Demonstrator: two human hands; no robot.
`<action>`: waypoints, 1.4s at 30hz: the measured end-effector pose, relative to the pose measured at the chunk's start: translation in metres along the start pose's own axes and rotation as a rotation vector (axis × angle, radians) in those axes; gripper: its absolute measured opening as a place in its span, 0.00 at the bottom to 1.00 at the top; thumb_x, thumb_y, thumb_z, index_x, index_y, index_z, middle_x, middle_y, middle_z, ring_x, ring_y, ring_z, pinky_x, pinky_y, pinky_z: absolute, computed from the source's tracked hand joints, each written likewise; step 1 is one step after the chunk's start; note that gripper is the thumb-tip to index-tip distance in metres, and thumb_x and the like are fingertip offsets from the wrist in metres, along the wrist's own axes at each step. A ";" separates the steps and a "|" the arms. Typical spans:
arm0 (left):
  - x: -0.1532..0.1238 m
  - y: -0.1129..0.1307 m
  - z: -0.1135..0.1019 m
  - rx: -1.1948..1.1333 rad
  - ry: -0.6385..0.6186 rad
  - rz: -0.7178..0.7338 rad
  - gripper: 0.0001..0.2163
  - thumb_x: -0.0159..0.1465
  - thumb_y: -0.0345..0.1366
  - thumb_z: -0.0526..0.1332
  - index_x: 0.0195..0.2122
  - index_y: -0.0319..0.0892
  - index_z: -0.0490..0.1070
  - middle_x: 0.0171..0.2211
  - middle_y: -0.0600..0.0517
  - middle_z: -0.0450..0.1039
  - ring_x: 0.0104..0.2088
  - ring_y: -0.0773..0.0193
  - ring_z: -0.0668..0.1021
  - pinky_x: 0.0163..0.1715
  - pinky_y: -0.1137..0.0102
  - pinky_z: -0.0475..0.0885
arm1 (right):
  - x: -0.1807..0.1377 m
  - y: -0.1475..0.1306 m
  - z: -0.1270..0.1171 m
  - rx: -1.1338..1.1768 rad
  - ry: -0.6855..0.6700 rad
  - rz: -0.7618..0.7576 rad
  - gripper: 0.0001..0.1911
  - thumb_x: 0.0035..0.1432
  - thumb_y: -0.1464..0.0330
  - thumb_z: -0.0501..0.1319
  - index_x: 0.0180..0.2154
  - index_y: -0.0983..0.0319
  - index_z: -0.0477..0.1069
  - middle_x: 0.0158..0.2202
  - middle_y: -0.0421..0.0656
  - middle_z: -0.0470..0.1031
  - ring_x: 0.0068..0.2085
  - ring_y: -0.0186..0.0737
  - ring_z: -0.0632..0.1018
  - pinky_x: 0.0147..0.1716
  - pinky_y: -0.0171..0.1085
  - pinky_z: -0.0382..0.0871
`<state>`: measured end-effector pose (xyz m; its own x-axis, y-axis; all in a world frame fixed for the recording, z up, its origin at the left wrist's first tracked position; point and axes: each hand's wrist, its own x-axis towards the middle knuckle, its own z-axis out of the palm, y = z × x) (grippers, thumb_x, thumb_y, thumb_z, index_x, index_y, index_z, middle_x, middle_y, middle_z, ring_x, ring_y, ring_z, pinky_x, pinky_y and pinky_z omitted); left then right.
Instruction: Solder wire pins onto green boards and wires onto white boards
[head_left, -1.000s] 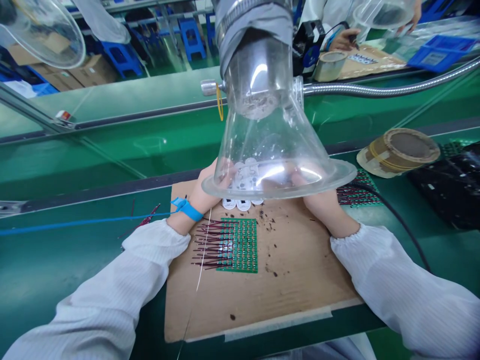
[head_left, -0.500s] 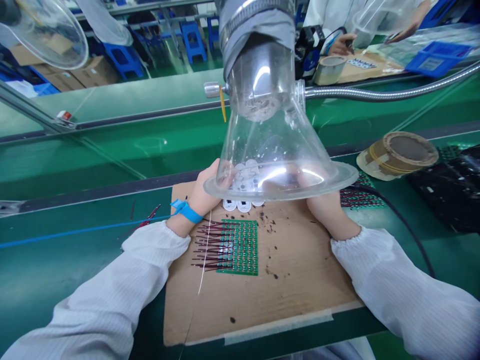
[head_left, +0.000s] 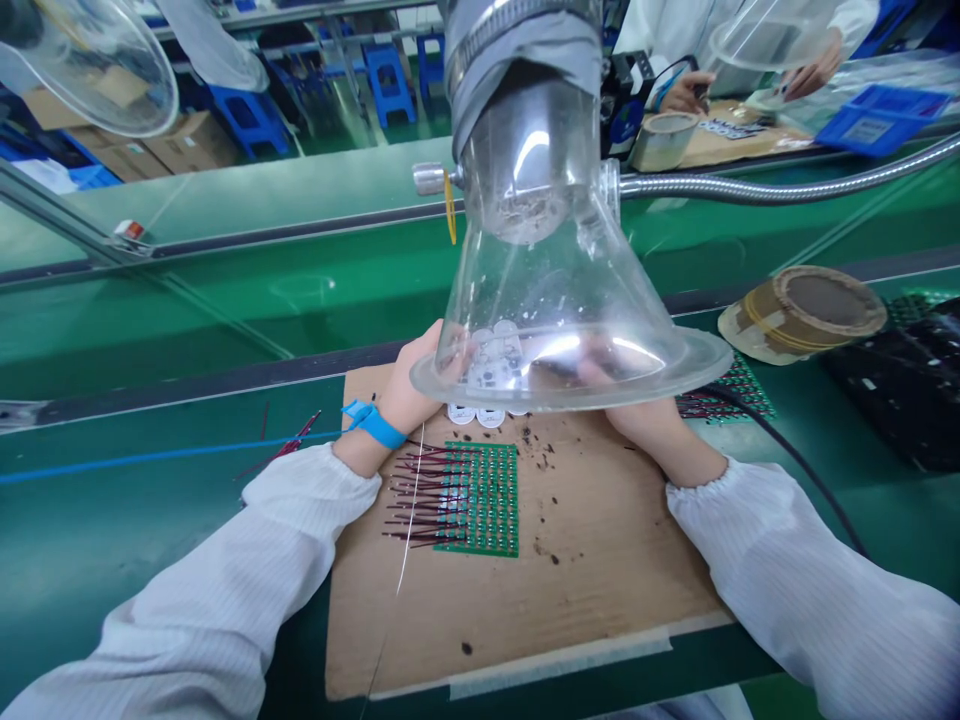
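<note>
My left hand (head_left: 420,378), with a blue wrist strap (head_left: 382,427), is closed beside a group of white round circuit boards (head_left: 491,372). A thin solder wire (head_left: 410,520) trails down from it. My right hand (head_left: 637,415) curls at the right of the round boards, its fingers blurred behind the clear fume hood (head_left: 570,290). A black cable (head_left: 795,450) runs towards this hand, and a dark shape in its fingers looks like a soldering iron; the tip cannot be made out. Nearer me lies a green circuit panel (head_left: 491,500) with dark red wires (head_left: 424,495) along its left side.
Under the work is a cardboard sheet (head_left: 592,600) with dark specks. Loose red wires (head_left: 300,437) lie left; a taped round tin (head_left: 806,310), another green panel (head_left: 739,390) and a black bag (head_left: 900,385) stand right. A co-worker's hands (head_left: 686,92) are across the bench.
My right hand has shifted slightly left behind the hood. My left hand stays nearly in place by the round boards. Across the bench, the co-worker's hand has moved down to the work.
</note>
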<state>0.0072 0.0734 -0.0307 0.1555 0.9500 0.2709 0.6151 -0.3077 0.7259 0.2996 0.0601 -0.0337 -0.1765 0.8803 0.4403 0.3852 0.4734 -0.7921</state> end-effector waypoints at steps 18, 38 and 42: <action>-0.005 -0.001 -0.019 -0.188 0.085 -0.087 0.07 0.69 0.40 0.62 0.41 0.44 0.76 0.34 0.51 0.75 0.34 0.61 0.76 0.33 0.68 0.72 | 0.000 0.000 -0.001 -0.006 0.010 -0.019 0.08 0.65 0.59 0.66 0.42 0.54 0.80 0.43 0.42 0.84 0.47 0.48 0.84 0.53 0.49 0.79; -0.010 0.003 -0.028 -0.185 0.016 -0.046 0.10 0.68 0.45 0.64 0.36 0.44 0.68 0.29 0.54 0.68 0.30 0.64 0.70 0.29 0.71 0.67 | -0.010 -0.017 0.010 0.073 0.276 0.130 0.15 0.62 0.51 0.67 0.33 0.54 0.74 0.25 0.39 0.76 0.24 0.41 0.77 0.32 0.45 0.78; -0.010 0.003 -0.028 -0.190 0.017 -0.041 0.10 0.68 0.44 0.63 0.35 0.45 0.67 0.29 0.54 0.67 0.30 0.64 0.70 0.29 0.71 0.67 | -0.010 -0.018 0.009 0.036 0.253 0.070 0.14 0.63 0.51 0.67 0.34 0.53 0.75 0.30 0.41 0.79 0.27 0.43 0.79 0.32 0.45 0.78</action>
<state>-0.0140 0.0612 -0.0138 0.1187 0.9614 0.2482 0.4630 -0.2748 0.8427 0.2864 0.0432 -0.0281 0.0835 0.8776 0.4720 0.3555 0.4162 -0.8369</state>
